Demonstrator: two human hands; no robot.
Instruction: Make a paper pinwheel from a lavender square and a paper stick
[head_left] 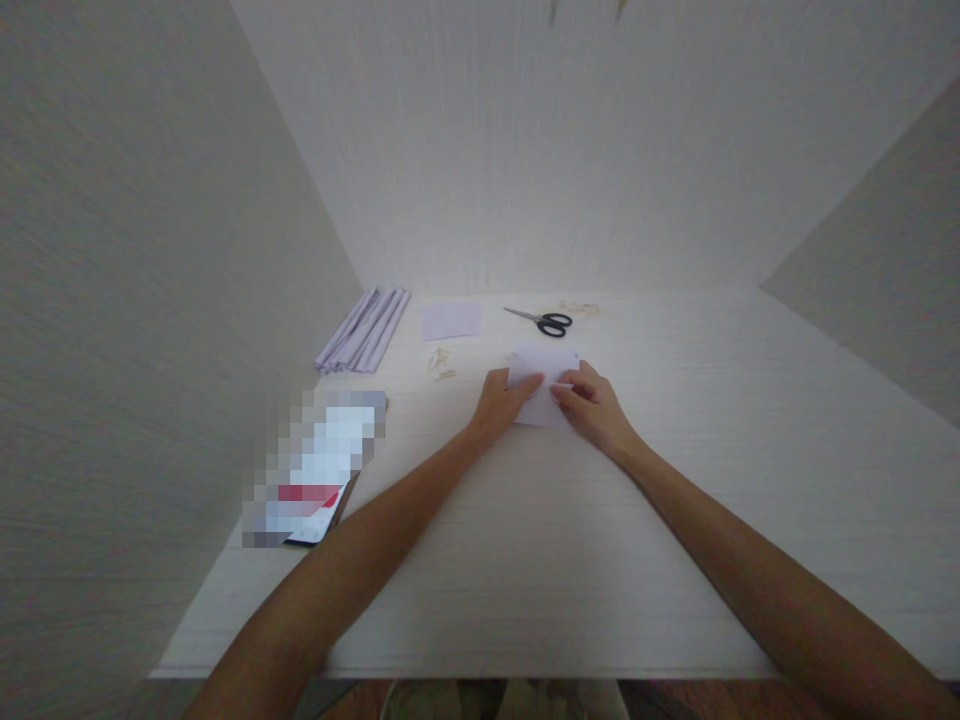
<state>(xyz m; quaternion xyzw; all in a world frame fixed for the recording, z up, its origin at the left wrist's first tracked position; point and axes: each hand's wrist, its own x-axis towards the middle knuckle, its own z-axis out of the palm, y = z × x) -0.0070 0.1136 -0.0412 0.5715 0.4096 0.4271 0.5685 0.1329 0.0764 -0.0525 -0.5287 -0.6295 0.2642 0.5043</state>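
Between my hands, above the middle of the white table, is a white piece of paper (541, 362). My left hand (504, 400) grips its left side, the thumb lying across the front and the other fingers hidden behind. At the right side, my right hand (592, 405) has thumb and index finger pinched together at the paper, with a small light edge showing by the fingertips. Just beyond the paper lies a pair of scissors (551, 322) with black handles, blades pointing left.
Rolled or folded paper strips (364, 330) lie at the back left, beside a flat paper sheet (451, 321). Small pale pieces (441, 365) lie in front of that sheet, more pale bits (579, 309) behind the scissors. A phone (322, 470), partly blurred, rests at left. Walls enclose the table (525, 560).
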